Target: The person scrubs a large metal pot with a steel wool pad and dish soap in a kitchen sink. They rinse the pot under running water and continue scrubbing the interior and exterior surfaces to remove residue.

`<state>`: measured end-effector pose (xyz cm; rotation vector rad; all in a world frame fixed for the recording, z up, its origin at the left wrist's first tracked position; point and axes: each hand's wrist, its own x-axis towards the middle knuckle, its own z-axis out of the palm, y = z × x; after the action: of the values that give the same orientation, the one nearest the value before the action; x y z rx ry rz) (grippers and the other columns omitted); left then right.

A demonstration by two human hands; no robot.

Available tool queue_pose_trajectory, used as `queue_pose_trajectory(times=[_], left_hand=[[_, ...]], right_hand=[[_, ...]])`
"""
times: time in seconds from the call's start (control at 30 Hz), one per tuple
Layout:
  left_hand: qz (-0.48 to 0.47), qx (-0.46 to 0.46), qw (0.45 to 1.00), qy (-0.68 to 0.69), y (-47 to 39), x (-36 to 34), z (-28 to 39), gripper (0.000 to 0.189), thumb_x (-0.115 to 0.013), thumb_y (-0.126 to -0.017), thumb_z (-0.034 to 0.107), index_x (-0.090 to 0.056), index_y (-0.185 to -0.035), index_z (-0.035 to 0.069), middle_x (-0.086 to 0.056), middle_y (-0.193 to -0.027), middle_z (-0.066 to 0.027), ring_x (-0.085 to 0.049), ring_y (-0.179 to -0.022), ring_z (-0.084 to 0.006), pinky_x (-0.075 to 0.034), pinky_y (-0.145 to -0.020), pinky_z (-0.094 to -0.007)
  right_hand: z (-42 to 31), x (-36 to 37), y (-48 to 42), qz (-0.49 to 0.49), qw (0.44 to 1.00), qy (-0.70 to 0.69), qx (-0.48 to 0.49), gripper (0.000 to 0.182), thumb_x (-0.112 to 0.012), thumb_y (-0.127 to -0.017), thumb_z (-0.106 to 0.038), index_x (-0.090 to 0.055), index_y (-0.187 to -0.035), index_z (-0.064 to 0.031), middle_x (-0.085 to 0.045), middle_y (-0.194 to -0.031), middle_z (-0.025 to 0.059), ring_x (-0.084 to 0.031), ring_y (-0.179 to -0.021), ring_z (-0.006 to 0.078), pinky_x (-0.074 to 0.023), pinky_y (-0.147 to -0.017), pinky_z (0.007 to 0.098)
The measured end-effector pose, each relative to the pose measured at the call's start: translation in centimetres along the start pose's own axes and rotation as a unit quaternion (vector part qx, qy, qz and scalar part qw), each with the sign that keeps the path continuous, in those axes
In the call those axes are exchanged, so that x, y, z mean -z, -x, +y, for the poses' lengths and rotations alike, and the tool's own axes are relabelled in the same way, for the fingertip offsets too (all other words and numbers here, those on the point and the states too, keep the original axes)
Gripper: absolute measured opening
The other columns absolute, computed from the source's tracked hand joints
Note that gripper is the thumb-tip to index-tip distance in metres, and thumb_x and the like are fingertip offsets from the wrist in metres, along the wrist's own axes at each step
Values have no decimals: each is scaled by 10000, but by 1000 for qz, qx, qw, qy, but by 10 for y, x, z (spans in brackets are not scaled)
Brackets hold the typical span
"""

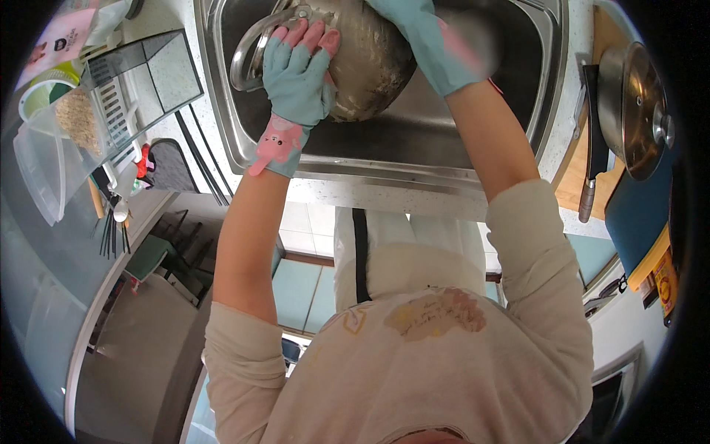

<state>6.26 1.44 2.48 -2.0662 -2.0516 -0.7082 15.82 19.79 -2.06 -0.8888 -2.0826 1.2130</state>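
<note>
A large metal pot (369, 66) with a stained, scorched-looking surface lies tilted in the stainless steel sink (388, 172). Its shiny loop handle (241, 61) points left. My left hand (299, 72), in a blue and pink rubber glove, rests spread on the pot beside that handle, fingers apart and pressing on the metal. My right hand, gloved alike, reaches over the pot's right side; its glove (438, 50) shows, but the fingers are cut off by the top edge, so whatever it holds is hidden. A blurred pale patch covers part of the right glove.
On the left counter stand a clear-walled rack (175, 72), a white slotted drainer (113, 102) and a dark grey pad (172, 166). At right, a cleaver (596, 127) lies on a wooden board (577, 177) beside a lidded steel pan (638, 111) and a blue board (635, 216).
</note>
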Motion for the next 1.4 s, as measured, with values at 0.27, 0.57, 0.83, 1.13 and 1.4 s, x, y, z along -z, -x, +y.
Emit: queue_pose_trajectory(times=[0.27,0.57,0.83,1.13,1.4], left_hand=[[6,-9,1000,5,-2,-3,0,478,-541,-681,110,-668,-1142,85,-602,-1218,-101,-532,-1166,-321,-360,-1043,-494],[-1,1,1000,2,7,1,1,497,-557,-673,114,-665,-1157,79,-605,-1224,-113,-528,-1179,-333,-363,-1045,-491],[20,-16,1000,8,5,-1,-3,502,-557,-653,118,-666,-1141,72,-605,-1201,-117,-526,-1170,-337,-367,-1039,-497],[7,-23,1000,16,4,-1,-3,418,-516,-772,108,-661,-1158,40,-613,-1197,-155,-533,-1153,-375,-363,-1036,-512],[29,-26,999,15,10,-2,-4,505,-556,-670,123,-651,-1162,58,-598,-1192,-127,-522,-1161,-342,-364,-1039,-502]], right_hand=[[-19,-6,-15,-20,996,-81,-38,159,-604,-799,-135,-654,-905,-28,-642,-926,210,-602,-896,399,-490,-794,450],[-45,-17,-17,0,994,-29,101,148,-641,-774,-159,-606,-821,-23,-600,-784,205,-578,-789,414,-477,-695,457],[-56,-21,-17,17,983,-53,175,100,-599,-767,-71,-621,-836,-2,-631,-803,211,-605,-798,408,-493,-725,472],[-60,-21,-17,-47,990,-118,58,162,-590,-762,-64,-680,-887,-16,-650,-842,214,-626,-828,383,-505,-757,433],[-77,-15,-18,-98,985,-141,23,162,-671,-776,-137,-663,-853,4,-666,-836,191,-641,-809,360,-507,-738,413]])
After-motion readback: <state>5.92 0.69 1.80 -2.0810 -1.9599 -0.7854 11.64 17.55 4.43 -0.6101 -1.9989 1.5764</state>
